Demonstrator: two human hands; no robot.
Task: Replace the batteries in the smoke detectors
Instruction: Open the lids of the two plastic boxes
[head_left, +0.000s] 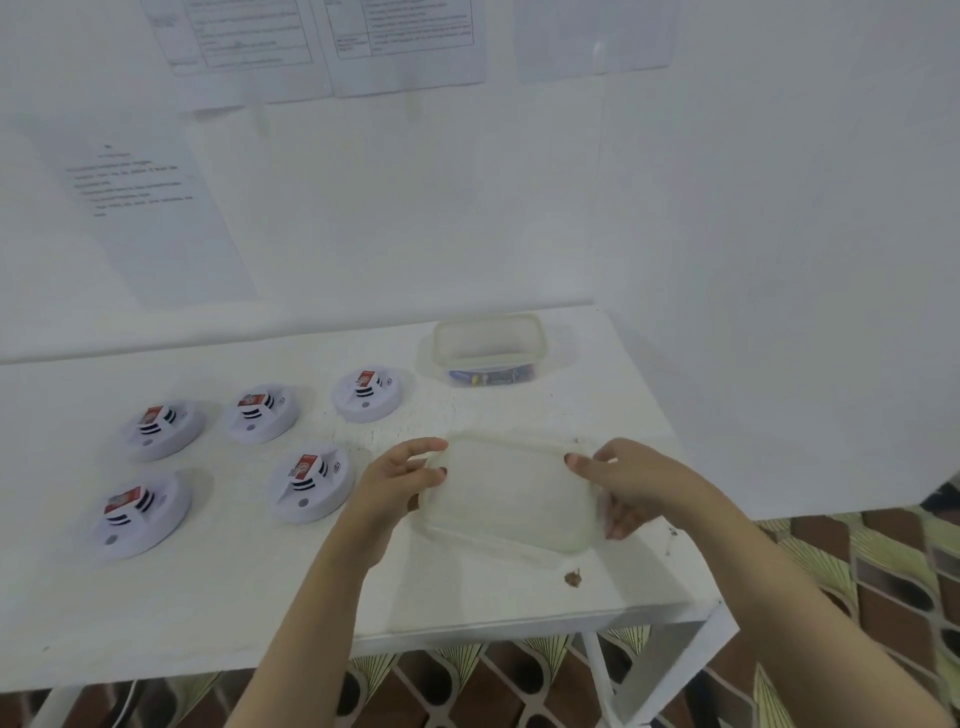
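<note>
Underneath, stretching well beyond the fingers on every side: white table (208, 597), set against a white wall (467, 208). On that wall, far above and beyond the fingertips, printed paper sheets (244, 47), text too blurred to read. Below the table edge, nearer than the wrists, patterned brown floor (883, 597).

Between the two hands, gripped at both short ends: cloudy translucent lid (511, 493), rectangular with rounded corners, held a little clear of the table top with a shadow under it. Left hand (400, 483) curled round the lid's left end, thumb lying over the top face, index finger hooked over the far corner, other fingers tucked below and out of sight. Right hand (634, 483) pinching the right end, thumb pressed flat on top, fingers (621, 519) folded underneath and showing at the lid's edge. Neither hand spread wide; both closed on the plastic.

Beyond the fingertips, well apart from them, toward the wall: clear container (488, 343), lidless, with batteries (488, 376) lying in the bottom, count impossible to tell.

Left of the left hand's knuckles: five round white smoke detectors (311, 483) on the table, three in a far row, two nearer, each topped by a red block (306, 465). Nearest one just beside the left wrist, not touching.

Nearer than the right thumb, close to the table's front edge: small brown speck (573, 578).
</note>
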